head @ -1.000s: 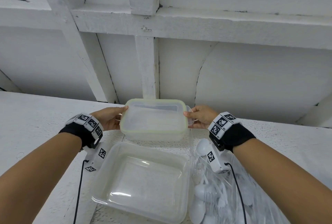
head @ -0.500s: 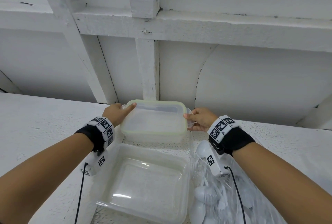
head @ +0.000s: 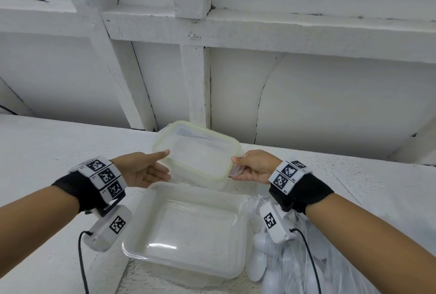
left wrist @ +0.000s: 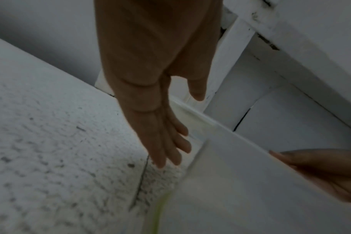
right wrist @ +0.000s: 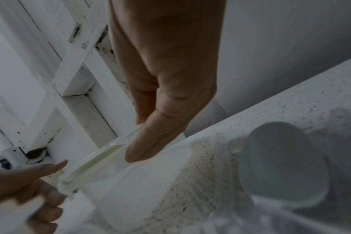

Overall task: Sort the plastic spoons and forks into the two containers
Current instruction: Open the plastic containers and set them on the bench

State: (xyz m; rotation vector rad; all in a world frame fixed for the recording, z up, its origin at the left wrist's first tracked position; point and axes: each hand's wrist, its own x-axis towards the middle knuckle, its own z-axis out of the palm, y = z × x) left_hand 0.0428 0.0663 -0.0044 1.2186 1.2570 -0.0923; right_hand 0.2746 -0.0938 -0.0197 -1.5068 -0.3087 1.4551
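The lidded container (head: pixel 198 152) sits at the far side of the worktop (head: pixel 47 142), tilted, with its right end raised. Its long axis runs left to right between the two hands. The right hand (head: pixel 256 166) holds it at the right end: thumb on top and fingers (right wrist: pixel 148 139) beneath pinch the clip tab at the rim. The left hand (head: pixel 144 168) is released, fingers (left wrist: pixel 170 142) straight; its thumb tip lies at the container's left rim, touching or just short of it, which the views do not settle. The container thus lies directly ahead of both hands, and the right hand alone carries it.

The open container (head: pixel 186 227) stands nearer the person, just in front of the lidded one, and holds nothing. The plastic spoons (head: pixel 258 263) lie in a clear bag (head: pixel 349 267) to the right of the open container, beneath the right forearm. No forks can be made out.

Judgement: sorting has not begun; the step in hand appears to be freeing the lid. The left hand would need to steady the left end.
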